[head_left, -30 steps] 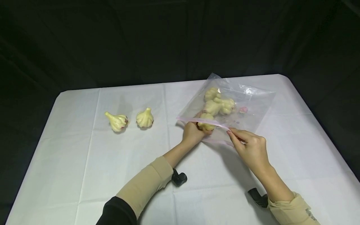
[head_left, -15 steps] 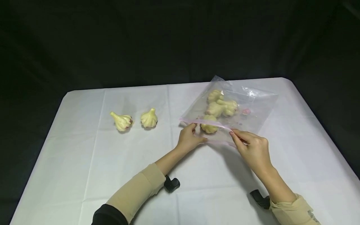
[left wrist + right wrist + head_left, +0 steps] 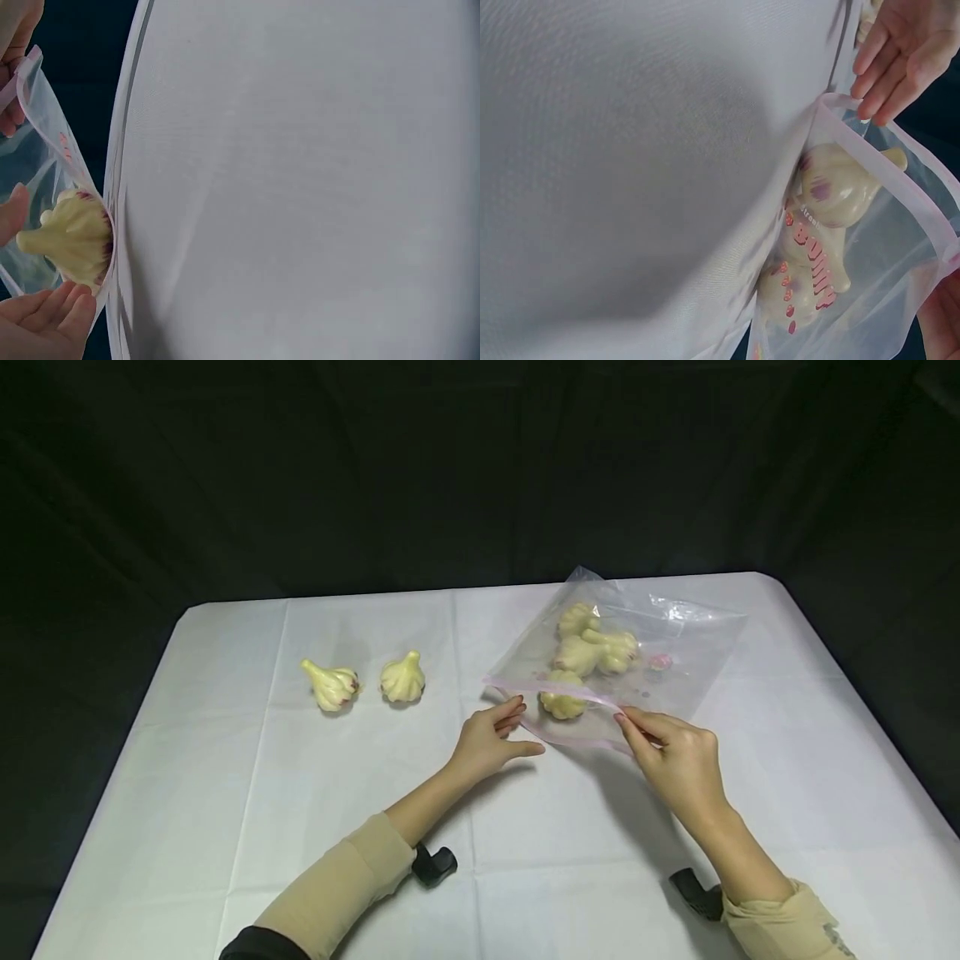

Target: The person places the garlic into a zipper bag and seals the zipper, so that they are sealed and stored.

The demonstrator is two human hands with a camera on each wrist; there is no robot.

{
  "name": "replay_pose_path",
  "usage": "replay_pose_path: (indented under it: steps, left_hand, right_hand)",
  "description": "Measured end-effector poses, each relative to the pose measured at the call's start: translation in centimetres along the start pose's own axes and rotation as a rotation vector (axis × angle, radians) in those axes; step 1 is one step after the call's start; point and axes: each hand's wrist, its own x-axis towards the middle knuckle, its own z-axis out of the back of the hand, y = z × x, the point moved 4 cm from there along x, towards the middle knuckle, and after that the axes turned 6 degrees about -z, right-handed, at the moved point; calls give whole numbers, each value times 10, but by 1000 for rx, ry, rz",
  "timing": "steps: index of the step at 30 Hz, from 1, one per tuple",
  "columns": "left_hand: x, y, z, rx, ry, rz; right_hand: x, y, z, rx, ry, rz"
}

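A clear zip bag [image 3: 682,643] with a pink-edged mouth lies on the table, several garlic bulbs inside it. My right hand [image 3: 675,764] pinches the upper edge of the mouth and holds it raised. Just outside the mouth, my left hand [image 3: 487,743] has its fingers and thumb spread and holds nothing. The garlic bulb nearest the mouth [image 3: 562,703] lies just inside it; in the left wrist view that garlic bulb [image 3: 75,232] shows beyond the left fingertips. Red lettering [image 3: 814,259] marks the bag in the right wrist view.
Two more garlic bulbs lie to the left on the white cloth, one with a long stem [image 3: 332,687] and a rounder garlic bulb [image 3: 402,677]. Black wrist devices hang under both sleeves, one by the left sleeve [image 3: 435,865]. A dark curtain [image 3: 450,468] stands behind the table.
My left hand has let go of a garlic bulb inside the bag and drawn back out of the mouth, toward the lower left. The right hand keeps its pinch on the edge.
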Motion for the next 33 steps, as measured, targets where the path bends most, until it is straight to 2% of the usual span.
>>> replay_pose_path:
  steps: [6, 11, 20, 25, 30, 33]
  left_hand:
    - [-6, -1, 10, -19, 4, -31]
    - [-14, -2, 27, -27, -41, -57]
    - [-22, -4, 81, -5, -253, -46]
    - [-27, -7, 110, -35, -344, -37]
    - [-38, -6, 136, -51, -427, -17]
    - [-47, -5, 154, -20, -490, -2]
  right_hand:
    - [0, 0, 0, -3, -3, 0]
    - [0, -2, 0, 0, -5, -2]
    - [2, -3, -1, 5, -7, -2]
    - [2, -5, -1, 9, -7, 0]
    - [2, -5, -2, 11, -7, 0]
    - [2, -5, -2, 11, -7, 0]
